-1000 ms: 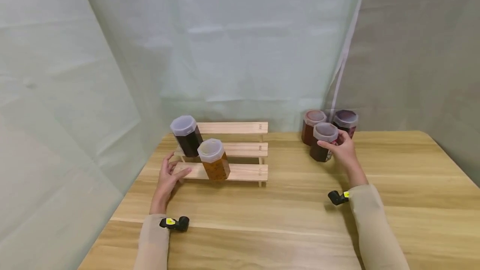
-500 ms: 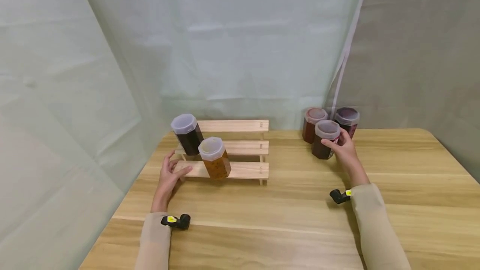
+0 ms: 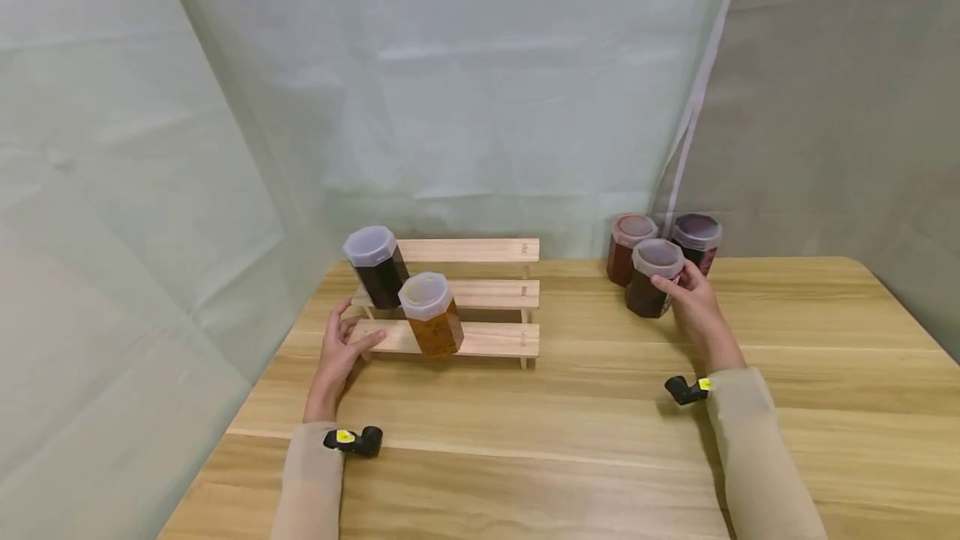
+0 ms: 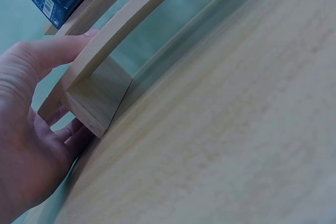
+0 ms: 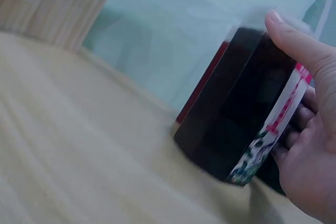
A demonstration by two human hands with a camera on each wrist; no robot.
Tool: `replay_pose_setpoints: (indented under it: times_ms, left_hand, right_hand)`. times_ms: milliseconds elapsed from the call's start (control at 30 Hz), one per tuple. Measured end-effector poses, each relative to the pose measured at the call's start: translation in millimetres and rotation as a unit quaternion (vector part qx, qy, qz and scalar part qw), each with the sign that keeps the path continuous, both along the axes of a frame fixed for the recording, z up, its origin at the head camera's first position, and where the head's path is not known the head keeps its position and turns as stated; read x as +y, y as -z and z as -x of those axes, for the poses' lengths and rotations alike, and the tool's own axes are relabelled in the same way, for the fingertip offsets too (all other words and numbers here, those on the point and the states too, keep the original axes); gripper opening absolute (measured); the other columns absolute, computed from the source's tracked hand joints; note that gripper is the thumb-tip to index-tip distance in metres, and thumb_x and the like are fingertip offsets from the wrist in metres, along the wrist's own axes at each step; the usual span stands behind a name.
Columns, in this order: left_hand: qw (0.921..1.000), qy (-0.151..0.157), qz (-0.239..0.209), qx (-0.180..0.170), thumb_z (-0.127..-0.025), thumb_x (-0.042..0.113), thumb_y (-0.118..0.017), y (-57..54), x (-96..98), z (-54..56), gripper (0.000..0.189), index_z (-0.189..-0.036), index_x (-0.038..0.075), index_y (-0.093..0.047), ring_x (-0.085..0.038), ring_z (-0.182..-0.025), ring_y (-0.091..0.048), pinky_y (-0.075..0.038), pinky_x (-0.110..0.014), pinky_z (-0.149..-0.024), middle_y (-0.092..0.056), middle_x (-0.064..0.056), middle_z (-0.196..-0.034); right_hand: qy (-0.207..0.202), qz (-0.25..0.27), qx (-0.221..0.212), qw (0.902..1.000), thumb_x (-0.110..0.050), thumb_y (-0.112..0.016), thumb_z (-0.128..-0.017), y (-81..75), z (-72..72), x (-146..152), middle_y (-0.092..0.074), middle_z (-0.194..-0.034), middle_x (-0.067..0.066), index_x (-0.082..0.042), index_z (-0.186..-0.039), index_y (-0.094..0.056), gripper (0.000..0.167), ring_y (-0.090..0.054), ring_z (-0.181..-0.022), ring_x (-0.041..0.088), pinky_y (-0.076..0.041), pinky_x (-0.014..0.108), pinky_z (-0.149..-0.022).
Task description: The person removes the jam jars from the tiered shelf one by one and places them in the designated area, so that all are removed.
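Note:
At the right, my right hand (image 3: 703, 319) grips a dark jar (image 3: 647, 288) with a frosted lid, thumb on the near side. Its white label with pink lettering shows in the right wrist view; whether its base touches the table I cannot tell. My left hand (image 3: 337, 365) holds the left end of a three-step wooden rack (image 3: 498, 340), thumb over the lowest plank and fingers around the end by the leg (image 4: 102, 95). An amber jar (image 3: 435, 327) stands on the rack's lowest step, and a black-filled jar (image 3: 384, 277) on the middle step.
Behind the held jar are a reddish-brown jar (image 3: 624, 252) and a dark purple jar (image 3: 699, 240), both lidded and close to it. The wooden table (image 3: 540, 440) ends at a pale cloth wall (image 3: 480, 107) at the back.
The head view has shifted slightly. Both hands keep their holds, and the jars and rack show no clear movement relative to each other.

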State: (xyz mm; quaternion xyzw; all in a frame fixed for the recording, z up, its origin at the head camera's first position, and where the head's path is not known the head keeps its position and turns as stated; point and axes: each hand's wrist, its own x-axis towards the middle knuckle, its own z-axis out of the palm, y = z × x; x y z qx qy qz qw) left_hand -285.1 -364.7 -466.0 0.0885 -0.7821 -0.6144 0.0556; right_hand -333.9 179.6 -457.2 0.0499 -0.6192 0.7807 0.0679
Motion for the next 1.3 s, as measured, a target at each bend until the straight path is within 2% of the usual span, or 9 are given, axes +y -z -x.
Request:
replay_pose_setpoints:
  times_ms: [133,233,400,567,700,833,1000,1133,1300]
  left_hand:
    - [1.0000,0.002,-0.001,0.002,-0.089,0.011,-0.070,-0.3,0.9,-0.3,0.089,-0.156,0.023,-0.013,-0.027,-0.132,-0.036,-0.029,-0.038,-0.108,-0.039,-0.020,-0.148]
    - [1.0000,0.003,-0.002,0.002,-0.089,0.011,-0.070,-0.4,0.4,-0.4,0.089,-0.156,0.023,-0.013,-0.028,-0.134,-0.035,-0.029,-0.038,-0.108,-0.038,-0.020,-0.148]
    - [1.0000,0.002,0.003,0.002,-0.088,0.011,-0.070,-1.9,-2.3,-1.6,0.090,-0.156,0.022,-0.013,-0.029,-0.133,-0.036,-0.029,-0.037,-0.106,-0.038,-0.021,-0.148]
    - [1.0000,0.000,0.007,-0.002,-0.088,0.011,-0.070,-1.3,-2.3,-2.6,0.090,-0.156,0.022,-0.013,-0.026,-0.129,-0.037,-0.032,-0.032,-0.101,-0.039,-0.020,-0.147]
    - [1.0000,-0.003,0.006,-0.003,-0.088,0.012,-0.071,0.3,-1.6,-1.6,0.090,-0.156,0.023,-0.013,-0.025,-0.128,-0.038,-0.032,-0.032,-0.101,-0.040,-0.020,-0.146]
    - [1.0000,-0.002,0.005,-0.002,-0.088,0.013,-0.071,-0.2,0.3,-1.3,0.090,-0.156,0.025,-0.014,-0.024,-0.126,-0.040,-0.034,-0.028,-0.098,-0.040,-0.019,-0.147]
    - [0.9999,0.000,0.016,-0.004,-0.088,0.014,-0.072,0.7,1.4,-1.8,0.089,-0.156,0.025,-0.015,-0.012,-0.112,-0.046,-0.039,-0.017,-0.087,-0.042,-0.017,-0.144]
    - [0.9999,-0.001,0.017,0.001,-0.088,0.013,-0.072,1.3,0.0,-1.2,0.088,-0.155,0.024,-0.017,-0.003,-0.103,-0.049,-0.042,-0.014,-0.084,-0.043,-0.017,-0.141]
    - [0.9999,0.000,0.010,0.003,-0.088,0.012,-0.072,1.1,-1.3,-2.2,0.089,-0.156,0.025,-0.015,-0.015,-0.117,-0.046,-0.038,-0.023,-0.094,-0.042,-0.018,-0.144]
  right_hand:
    - [0.006,0.004,0.008,0.9999,-0.003,-0.059,-0.094,-16.6,-5.4,2.3,-0.056,-0.117,-0.021,-0.008,-0.149,-0.031,0.061,-0.051,-0.107,-0.007,-0.038,0.009,-0.094]
    - [0.023,-0.018,0.011,0.9995,-0.006,-0.058,-0.096,-30.9,-10.0,3.1,-0.050,-0.142,-0.009,-0.001,-0.154,-0.017,0.072,-0.046,-0.123,-0.001,-0.034,0.010,-0.101]
    - [0.047,-0.048,0.029,0.9973,-0.009,-0.060,-0.096,-53.0,-17.6,-2.0,-0.030,-0.160,0.005,-0.005,-0.154,-0.022,0.071,-0.026,-0.148,0.014,-0.021,0.023,-0.120]
    - [0.047,-0.068,0.063,0.9946,-0.006,-0.062,-0.094,-74.4,-24.7,-23.0,-0.031,-0.159,0.010,-0.003,-0.153,-0.026,0.069,-0.022,-0.150,0.020,-0.017,0.032,-0.123]
    - [0.008,-0.104,0.069,0.9921,-0.005,-0.061,-0.094,-81.9,-26.1,-52.1,-0.028,-0.160,0.015,-0.003,-0.153,-0.026,0.068,-0.022,-0.150,0.024,-0.015,0.040,-0.123]
    - [-0.053,-0.130,0.069,0.9877,-0.003,-0.060,-0.095,-76.1,-21.2,-86.7,-0.028,-0.159,0.017,-0.001,-0.152,-0.025,0.068,-0.022,-0.150,0.028,-0.015,0.046,-0.122]
    - [-0.118,-0.165,0.074,0.9764,-0.007,-0.062,-0.094,-73.8,-12.4,-133.5,-0.031,-0.158,0.018,-0.003,-0.152,-0.027,0.068,-0.026,-0.148,0.032,-0.018,0.045,-0.122]
    - [-0.167,-0.200,0.081,0.9621,-0.011,-0.065,-0.093,-84.5,-7.2,-174.8,-0.030,-0.158,0.017,-0.005,-0.153,-0.025,0.073,-0.028,-0.147,0.032,-0.022,0.045,-0.121]
    - [-0.200,-0.235,0.091,0.9469,-0.018,-0.069,-0.091,-105.6,-0.6,-227.6,-0.032,-0.158,0.014,-0.006,-0.153,-0.026,0.076,-0.030,-0.147,0.029,-0.025,0.042,-0.120]
